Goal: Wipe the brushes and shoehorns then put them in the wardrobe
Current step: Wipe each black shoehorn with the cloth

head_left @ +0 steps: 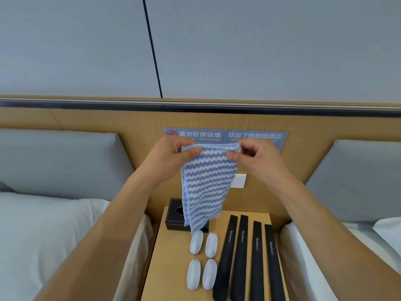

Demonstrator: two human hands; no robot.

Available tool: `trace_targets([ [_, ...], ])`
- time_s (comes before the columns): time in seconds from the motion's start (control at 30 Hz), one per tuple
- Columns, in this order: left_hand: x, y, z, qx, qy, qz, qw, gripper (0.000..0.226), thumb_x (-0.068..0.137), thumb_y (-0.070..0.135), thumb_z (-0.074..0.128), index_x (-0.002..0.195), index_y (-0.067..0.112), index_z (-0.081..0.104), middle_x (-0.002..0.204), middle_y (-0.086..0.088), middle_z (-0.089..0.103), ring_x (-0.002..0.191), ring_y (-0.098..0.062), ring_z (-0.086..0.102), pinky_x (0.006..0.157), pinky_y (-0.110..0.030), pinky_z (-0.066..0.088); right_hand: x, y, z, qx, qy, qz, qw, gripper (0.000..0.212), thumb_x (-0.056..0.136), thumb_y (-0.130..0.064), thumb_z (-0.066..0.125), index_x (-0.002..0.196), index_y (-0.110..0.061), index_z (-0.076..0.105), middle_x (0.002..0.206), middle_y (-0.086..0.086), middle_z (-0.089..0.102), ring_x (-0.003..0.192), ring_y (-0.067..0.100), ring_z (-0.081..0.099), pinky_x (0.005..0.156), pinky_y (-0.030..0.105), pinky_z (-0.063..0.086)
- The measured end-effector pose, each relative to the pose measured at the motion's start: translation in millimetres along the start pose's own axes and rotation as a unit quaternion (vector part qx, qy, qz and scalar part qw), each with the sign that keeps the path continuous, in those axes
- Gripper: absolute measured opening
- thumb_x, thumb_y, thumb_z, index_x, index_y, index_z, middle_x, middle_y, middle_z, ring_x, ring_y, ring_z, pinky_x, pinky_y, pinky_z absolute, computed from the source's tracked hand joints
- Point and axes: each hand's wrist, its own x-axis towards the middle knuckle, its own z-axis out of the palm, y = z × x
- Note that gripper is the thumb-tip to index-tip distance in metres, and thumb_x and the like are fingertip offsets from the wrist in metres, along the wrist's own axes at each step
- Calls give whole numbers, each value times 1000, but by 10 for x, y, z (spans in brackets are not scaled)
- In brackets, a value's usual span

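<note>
At the bottom of the frame, four white brushes lie in two pairs on the wooden surface, with four black shoehorns side by side just to their right. Behind them sits a black tissue box. Above it, mid-frame, I hold up a blue-and-white striped cloth: my left hand and right hand each pinch a top corner, fingers curled on it, the cloth hanging down over the box.

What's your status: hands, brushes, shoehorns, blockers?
Left hand and right hand pinch cloth up. Four brushes, four shoehorns untouched on nightstand. Nothing blocking.
</note>
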Motion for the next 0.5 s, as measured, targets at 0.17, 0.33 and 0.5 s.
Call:
trace_targets([
  [0.17,-19,40,12,-61,6,-21,998,35,101,34,51,96,5,69,92,-22,70,90,-41,66,83,-57,55,44,5,96,38,-55,34,997,42,101,-37,52,104,5,54,106,32,62,100,48,61,89,61,48],
  [0.33,56,59,12,-79,23,-48,995,39,100,41,50,96,5,65,93,-27,66,85,-47,65,80,-60,53,54,53,142,220,-119,153,956,31,93,-34,62,113,-11,65,103,0,76,98,17,73,79,30,61],
  [0.5,121,-72,46,-119,15,-143,982,38,100,46,46,99,14,66,96,-13,74,89,-32,71,79,-50,59,24,129,174,241,-199,228,922,32,77,-10,74,108,-8,69,107,6,76,102,21,73,84,30,59],
])
